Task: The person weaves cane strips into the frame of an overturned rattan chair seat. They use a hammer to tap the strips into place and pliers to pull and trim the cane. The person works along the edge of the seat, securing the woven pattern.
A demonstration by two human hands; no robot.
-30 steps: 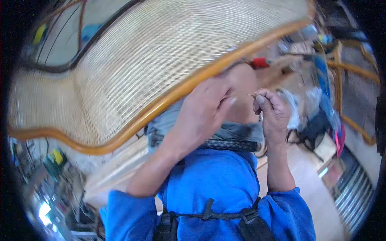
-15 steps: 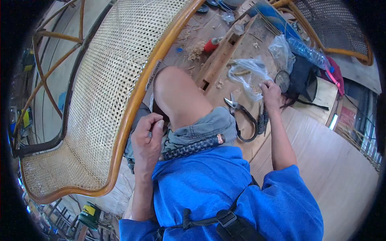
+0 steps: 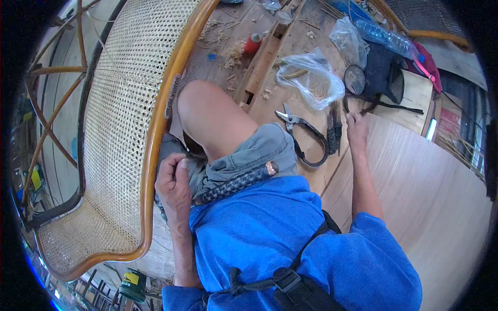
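Observation:
My left hand (image 3: 173, 181) is closed beside the orange-brown frame of a woven cane chair (image 3: 129, 93), its thumb pressed against the curled fingers. What it may hold is too small to make out. Over on the right, my right hand (image 3: 357, 128) has its fingers drawn together at the edge of a pale wooden board (image 3: 415, 181), just below a black strap (image 3: 410, 108); anything in its fingertips is hidden. Left of it lie dark-handled tools (image 3: 334, 129) and a pair of shears (image 3: 306, 132). A clear plastic bag (image 3: 316, 83) holding thin strips lies beyond them.
Across my lap rests a black braided handle (image 3: 238, 184). Farther off are a red-handled tool (image 3: 252, 44), a slotted wooden beam (image 3: 262, 70), wood shavings, a water bottle (image 3: 384, 36) and a black bag (image 3: 383, 70). A green can (image 3: 133, 284) stands at lower left.
My right hand has let go of the plastic bag and drawn back nearer me, to the board's edge. My left hand stays closed near the chair frame. The whole view has shifted a little.

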